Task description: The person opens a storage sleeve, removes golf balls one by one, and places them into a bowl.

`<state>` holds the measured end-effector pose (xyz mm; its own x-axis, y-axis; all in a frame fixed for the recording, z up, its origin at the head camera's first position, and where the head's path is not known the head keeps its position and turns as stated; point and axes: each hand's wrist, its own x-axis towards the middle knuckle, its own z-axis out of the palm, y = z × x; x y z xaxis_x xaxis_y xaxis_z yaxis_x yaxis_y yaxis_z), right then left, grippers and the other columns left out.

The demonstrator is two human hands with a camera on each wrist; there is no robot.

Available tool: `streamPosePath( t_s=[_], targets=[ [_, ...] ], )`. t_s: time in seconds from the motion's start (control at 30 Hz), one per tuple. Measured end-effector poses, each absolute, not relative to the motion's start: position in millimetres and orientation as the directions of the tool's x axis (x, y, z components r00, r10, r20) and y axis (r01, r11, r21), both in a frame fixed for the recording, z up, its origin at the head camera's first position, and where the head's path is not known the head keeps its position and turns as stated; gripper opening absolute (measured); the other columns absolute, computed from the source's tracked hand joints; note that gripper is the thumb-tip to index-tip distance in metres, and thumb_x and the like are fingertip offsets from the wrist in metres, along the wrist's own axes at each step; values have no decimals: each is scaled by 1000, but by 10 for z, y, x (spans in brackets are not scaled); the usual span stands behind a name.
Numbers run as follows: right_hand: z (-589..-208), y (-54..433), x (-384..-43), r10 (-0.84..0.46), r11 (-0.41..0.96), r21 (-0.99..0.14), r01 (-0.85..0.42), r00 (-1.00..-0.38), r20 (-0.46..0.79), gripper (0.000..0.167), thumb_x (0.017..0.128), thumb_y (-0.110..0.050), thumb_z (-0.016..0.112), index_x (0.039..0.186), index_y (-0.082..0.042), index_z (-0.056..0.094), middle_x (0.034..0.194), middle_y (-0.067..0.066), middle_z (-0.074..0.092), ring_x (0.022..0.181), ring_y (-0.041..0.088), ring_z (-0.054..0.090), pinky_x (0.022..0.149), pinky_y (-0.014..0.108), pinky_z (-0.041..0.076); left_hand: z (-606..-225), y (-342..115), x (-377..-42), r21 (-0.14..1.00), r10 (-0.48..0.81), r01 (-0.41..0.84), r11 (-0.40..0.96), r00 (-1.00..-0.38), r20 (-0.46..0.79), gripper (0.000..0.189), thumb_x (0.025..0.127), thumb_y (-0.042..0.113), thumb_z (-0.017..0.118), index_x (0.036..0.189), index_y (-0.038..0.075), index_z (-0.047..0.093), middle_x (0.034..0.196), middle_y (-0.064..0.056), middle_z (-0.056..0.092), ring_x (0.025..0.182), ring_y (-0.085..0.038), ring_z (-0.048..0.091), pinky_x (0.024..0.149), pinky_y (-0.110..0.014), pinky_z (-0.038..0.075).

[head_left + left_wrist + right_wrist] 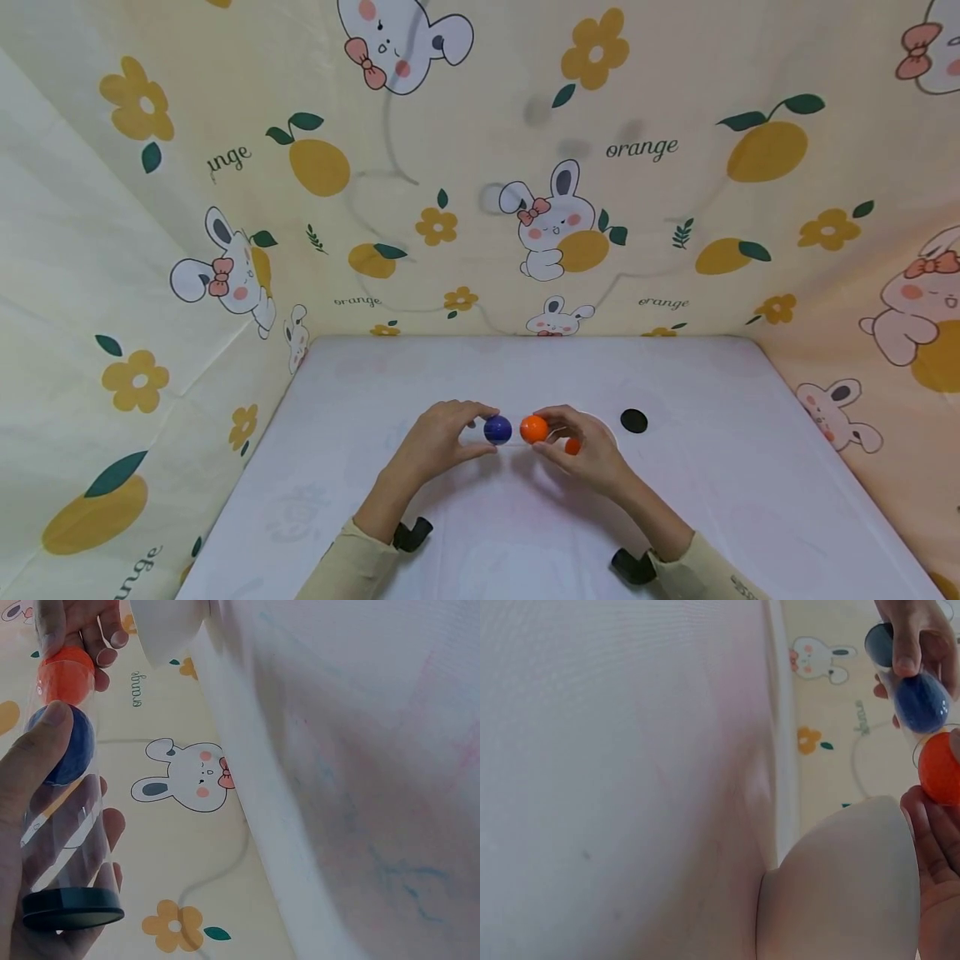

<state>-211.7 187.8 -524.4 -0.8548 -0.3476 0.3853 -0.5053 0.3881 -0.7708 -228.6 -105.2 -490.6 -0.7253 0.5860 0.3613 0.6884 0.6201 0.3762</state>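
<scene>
My left hand [442,437] grips a clear tube [75,847] with a black cap [73,909] on its near end. Inside the tube, a blue ball [497,430] sits toward the mouth; the left thumb lies over it in the left wrist view. With thumb and fingers, my right hand [591,450] pinches an orange ball [534,429] right at the tube's mouth, next to the blue one. Behind the right hand, a second orange ball [572,447] shows partly, by a white bowl [840,885] whose rim is mostly hidden in the head view.
A black disc [633,421] lies on the white table [360,375] to the right of the bowl. Patterned cloth [465,167] with rabbits and oranges hangs behind the table and at both sides. Black mounts [412,534] sit at both wrists.
</scene>
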Motion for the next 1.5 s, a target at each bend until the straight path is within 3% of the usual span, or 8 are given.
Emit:
streamPosePath(
  t_s=[0.37,0.57,0.77,1.03,1.3,1.5],
  targets=[
    [-5232,2023,-2102,-321,365,-817,-447,-884,340,45,94,-20,87,134,-22,67,124,-4,73,99,14,71,94,45,62,-4917,-1051,-2280,371,586,696,615,-718,375,55,89,38,90,137,18,72,121,3,78,96,-21,74,87,-34,61],
    [-5228,2146,-2119,-300,374,-813,-447,-888,350,46,92,-14,88,134,-18,68,124,-2,74,102,15,71,96,38,61,-4907,-1043,-2281,353,584,700,621,-713,388,55,87,37,91,136,19,72,120,4,78,95,-17,73,86,-34,60],
    [-5214,2298,-2104,-278,409,-805,-430,-899,338,46,93,-12,87,134,-18,67,122,-1,75,100,15,71,95,41,61,-4915,-1039,-2285,352,583,698,623,-715,385,55,88,37,91,136,19,72,120,4,78,96,-14,73,86,-34,60],
    [-5218,2540,-2071,-238,467,-751,-466,-885,401,43,94,-13,85,133,-16,68,119,-1,76,97,16,71,95,25,56,-4935,-1043,-2299,351,584,700,622,-713,389,55,88,40,91,136,21,72,121,5,78,96,-13,73,86,-33,59],
    [-5235,2686,-2043,-183,572,-704,-421,-902,391,47,92,-13,88,134,-16,68,115,-2,76,99,13,70,92,35,60,-4943,-1043,-2311,359,592,713,602,-701,399,56,87,37,92,136,19,73,122,3,78,95,-15,74,86,-34,60],
    [-5285,2768,-2051,-169,603,-680,-417,-900,401,47,91,-14,89,133,-15,68,116,-1,76,100,20,69,88,38,60,-4943,-1037,-2314,363,591,714,599,-700,400,56,87,38,92,136,19,72,123,4,78,96,-16,74,87,-35,60]
  ],
)
